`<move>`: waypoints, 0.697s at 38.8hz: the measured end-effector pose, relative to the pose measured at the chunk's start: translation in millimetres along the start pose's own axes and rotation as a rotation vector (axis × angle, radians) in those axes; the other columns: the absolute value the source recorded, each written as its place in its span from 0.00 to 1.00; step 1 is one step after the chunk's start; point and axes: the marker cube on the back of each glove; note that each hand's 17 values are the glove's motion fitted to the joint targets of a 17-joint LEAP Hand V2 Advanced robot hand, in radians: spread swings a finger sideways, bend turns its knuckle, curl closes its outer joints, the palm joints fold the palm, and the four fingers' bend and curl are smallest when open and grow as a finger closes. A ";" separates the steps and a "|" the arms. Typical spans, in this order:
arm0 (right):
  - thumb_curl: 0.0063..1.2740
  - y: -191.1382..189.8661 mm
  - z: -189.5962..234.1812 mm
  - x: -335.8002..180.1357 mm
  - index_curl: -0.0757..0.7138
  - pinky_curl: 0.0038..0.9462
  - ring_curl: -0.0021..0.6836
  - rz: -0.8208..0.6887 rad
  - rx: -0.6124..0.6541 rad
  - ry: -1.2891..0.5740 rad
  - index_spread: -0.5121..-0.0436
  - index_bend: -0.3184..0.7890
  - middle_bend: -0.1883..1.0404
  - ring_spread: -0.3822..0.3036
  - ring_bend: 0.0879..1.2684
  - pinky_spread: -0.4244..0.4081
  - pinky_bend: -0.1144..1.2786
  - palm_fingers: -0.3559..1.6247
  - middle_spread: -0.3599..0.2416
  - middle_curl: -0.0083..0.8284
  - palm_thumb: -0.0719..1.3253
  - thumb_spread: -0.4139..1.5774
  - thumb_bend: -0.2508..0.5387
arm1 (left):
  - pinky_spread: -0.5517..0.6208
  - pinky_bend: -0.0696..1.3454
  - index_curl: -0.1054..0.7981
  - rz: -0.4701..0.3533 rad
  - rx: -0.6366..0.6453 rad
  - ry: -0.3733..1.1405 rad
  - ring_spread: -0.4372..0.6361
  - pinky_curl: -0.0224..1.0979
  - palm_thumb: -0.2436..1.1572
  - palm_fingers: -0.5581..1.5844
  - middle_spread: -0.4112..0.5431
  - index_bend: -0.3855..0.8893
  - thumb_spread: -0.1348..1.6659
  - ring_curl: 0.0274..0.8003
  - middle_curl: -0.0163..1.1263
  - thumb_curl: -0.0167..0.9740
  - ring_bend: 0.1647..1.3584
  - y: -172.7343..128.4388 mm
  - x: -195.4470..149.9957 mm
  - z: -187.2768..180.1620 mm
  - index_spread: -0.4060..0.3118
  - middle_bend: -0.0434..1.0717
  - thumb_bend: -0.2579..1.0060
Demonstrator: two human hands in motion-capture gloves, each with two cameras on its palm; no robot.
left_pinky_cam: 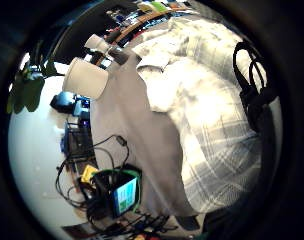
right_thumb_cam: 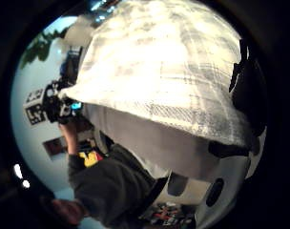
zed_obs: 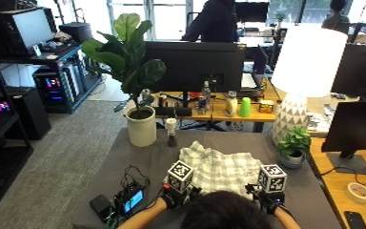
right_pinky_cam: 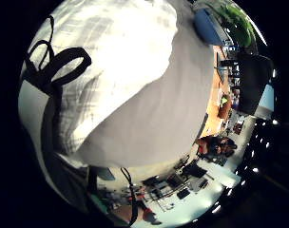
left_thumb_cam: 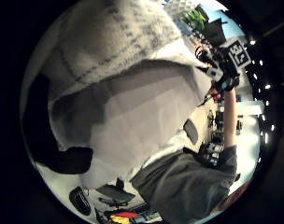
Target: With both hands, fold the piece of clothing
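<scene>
A white-and-grey plaid shirt (zed_obs: 218, 167) of soft woven cloth lies on the grey cloth-covered table (zed_obs: 138, 162), its near part lifted by both hands at the near edge. The left hand (zed_obs: 173, 193) and the right hand (zed_obs: 263, 196), each in a black glove, are raised just beside the near corners of the shirt. The palm views show plaid cloth draped close over each palm, with the grey table beneath it. Whether the fingers of either hand are curled around the cloth cannot be determined. A white pot with a large-leaved green plant (zed_obs: 140, 125) stands near the far left corner of the table. A white patterned lamp (zed_obs: 294, 112) stands at the far right edge.
</scene>
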 end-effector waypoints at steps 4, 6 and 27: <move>0.37 34.4 -15.9 -16.5 0.49 0.45 0.65 -0.056 -0.035 0.018 0.56 0.43 0.45 0.26 0.49 0.25 0.51 0.80 0.34 0.57 0.77 0.65 0.53 | 0.16 0.44 0.49 0.052 -0.068 -0.047 0.08 0.41 0.53 0.80 0.10 0.43 0.97 0.56 0.47 0.25 0.54 35.2 8.8 -11.9 0.23 0.50 0.43; 0.37 51.3 -30.1 -25.4 0.49 0.45 0.66 -0.083 -0.050 0.037 0.56 0.43 0.46 0.26 0.49 0.24 0.51 0.80 0.33 0.58 0.77 0.65 0.51 | 0.16 0.43 0.50 0.075 -0.088 -0.056 0.08 0.41 0.52 0.80 0.10 0.42 0.97 0.56 0.47 0.25 0.54 51.9 14.1 -27.5 0.23 0.49 0.44; 0.44 -104.0 -130.3 -27.6 0.57 0.47 0.68 0.346 0.078 0.211 0.54 0.43 0.47 0.25 0.49 0.20 0.50 0.79 0.31 0.62 0.80 0.61 0.34 | 0.18 0.34 0.56 -0.497 -0.272 -0.308 0.09 0.40 0.46 0.75 0.11 0.44 0.94 0.54 0.50 0.28 0.44 -125.0 -45.5 -83.1 0.22 0.42 0.44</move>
